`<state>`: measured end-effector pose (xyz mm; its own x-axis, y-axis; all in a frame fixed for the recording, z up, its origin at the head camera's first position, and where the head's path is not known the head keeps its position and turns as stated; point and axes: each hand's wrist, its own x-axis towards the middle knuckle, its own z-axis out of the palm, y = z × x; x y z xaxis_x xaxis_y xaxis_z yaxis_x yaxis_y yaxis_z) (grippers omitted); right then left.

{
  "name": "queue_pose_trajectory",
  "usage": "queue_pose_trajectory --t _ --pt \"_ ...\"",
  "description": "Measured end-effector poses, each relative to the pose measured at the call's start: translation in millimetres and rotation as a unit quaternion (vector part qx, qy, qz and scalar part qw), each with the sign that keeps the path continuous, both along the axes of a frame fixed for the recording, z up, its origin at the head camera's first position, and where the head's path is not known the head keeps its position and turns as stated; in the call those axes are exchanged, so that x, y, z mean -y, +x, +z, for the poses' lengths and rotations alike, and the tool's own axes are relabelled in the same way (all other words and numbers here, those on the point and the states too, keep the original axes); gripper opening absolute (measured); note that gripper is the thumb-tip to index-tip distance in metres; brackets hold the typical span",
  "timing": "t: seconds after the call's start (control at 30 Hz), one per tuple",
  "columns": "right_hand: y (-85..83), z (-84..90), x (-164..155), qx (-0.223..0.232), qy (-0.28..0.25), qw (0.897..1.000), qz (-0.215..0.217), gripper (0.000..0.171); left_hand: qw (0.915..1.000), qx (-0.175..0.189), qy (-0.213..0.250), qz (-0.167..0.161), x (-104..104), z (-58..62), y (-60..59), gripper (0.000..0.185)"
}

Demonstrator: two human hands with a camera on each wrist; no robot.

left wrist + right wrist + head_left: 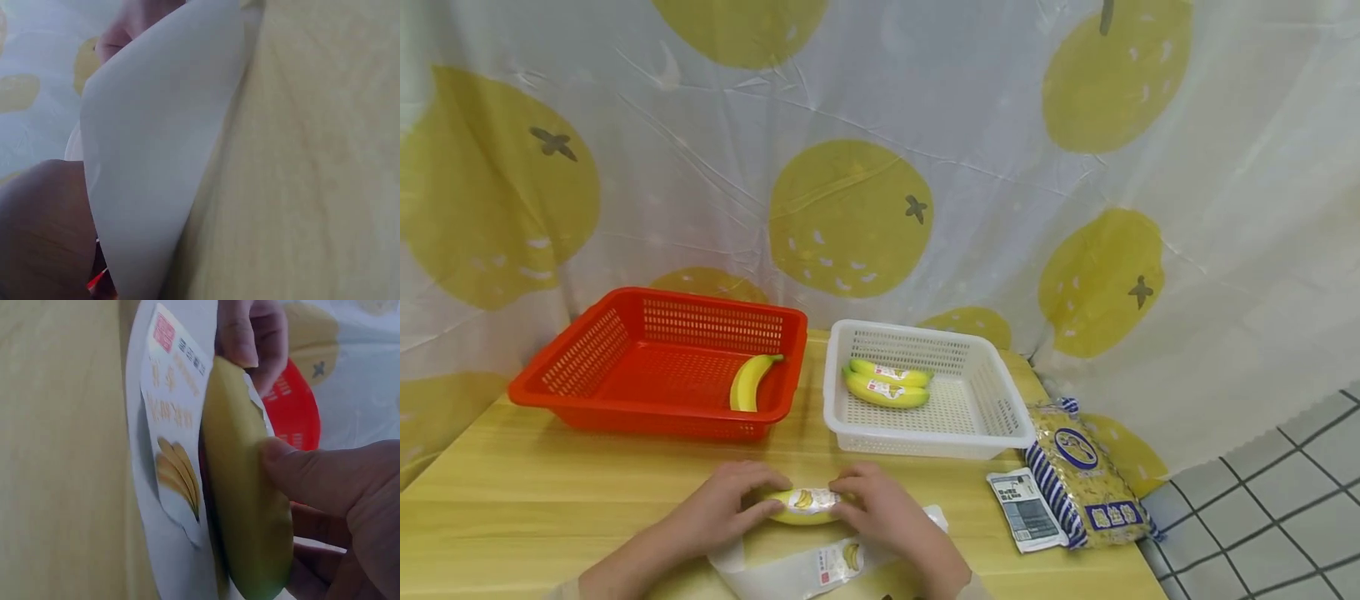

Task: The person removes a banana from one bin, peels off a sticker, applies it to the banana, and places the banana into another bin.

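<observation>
1. My left hand (722, 508) and right hand (887, 512) each have their grip curled round one end of a banana (801, 507), low on the worktop (550, 508) at 6 o'clock.
2. It looks light, soft and easily bruised, so I judge gentle pressure best.
3. Its label (815, 499) and the plastic wrapper (820, 567) underneath look slippery; I would hold bare peel near the ends.

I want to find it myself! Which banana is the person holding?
Look at the wooden table, at the near edge in front of the red basket and white basket. There the left hand and right hand hold one labelled banana, the only one outside a basket.
</observation>
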<state>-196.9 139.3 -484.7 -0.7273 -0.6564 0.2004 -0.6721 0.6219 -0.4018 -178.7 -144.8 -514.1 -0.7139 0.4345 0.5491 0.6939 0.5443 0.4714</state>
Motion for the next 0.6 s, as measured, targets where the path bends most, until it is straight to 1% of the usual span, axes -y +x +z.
queue_pose_trajectory --t 0.07,0.1,0.17,0.23,0.3,0.37,0.43,0.47,0.53,0.6 --pt "-0.3 3.3 -8 -0.002 0.014 1.0 -0.002 0.028 0.9997 0.022 0.013 0.0 -1 5.7 1.1 0.02" --pt "-0.2 4.8 -12 -0.005 0.021 1.0 -0.003 0.028 0.9991 0.036 0.021 0.005 -3 9.6 1.3 0.02" --pt "-0.1 6.9 -23 -0.018 0.033 0.999 -0.01 0.03 0.9966 0.068 0.045 0.013 -9 19.4 -1.8 0.02" --pt "0.0 7.8 -31 -0.03 0.041 0.999 -0.017 0.032 0.9913 0.11 0.07 0.015 -17 31.3 -6.6 0.023" --pt "-0.8 7.3 -38 -0.043 0.043 0.998 -0.011 0.036 0.9829 0.159 0.091 0.019 -25 43.3 -12.4 0.029" --pt "-2.4 5.8 -42 -0.054 0.041 0.998 -0.003 0.039 0.9717 0.206 0.114 0.022 -35 53.3 -18.9 0.036" --pt "-4.4 4.4 -45 -0.063 0.04 0.997 0.007 0.04 0.9602 0.243 0.136 0.025 -45 59.4 -25.5 0.042" --pt "-5.5 3.8 -47 -0.067 0.04 0.997 0.011 0.041 0.9531 0.26 0.153 0.025 -49 60.9 -28.7 0.043" --pt "-6.9 3.4 -50 -0.069 0.044 0.997 0.015 0.041 0.9349 0.294 0.197 0.026 -58 60.7 -33.9 0.042" --pt "-7.2 4.6 -53 -0.062 0.052 0.997 0.011 0.042 0.9133 0.325 0.244 0.031 -66 57.6 -37.6 0.04"
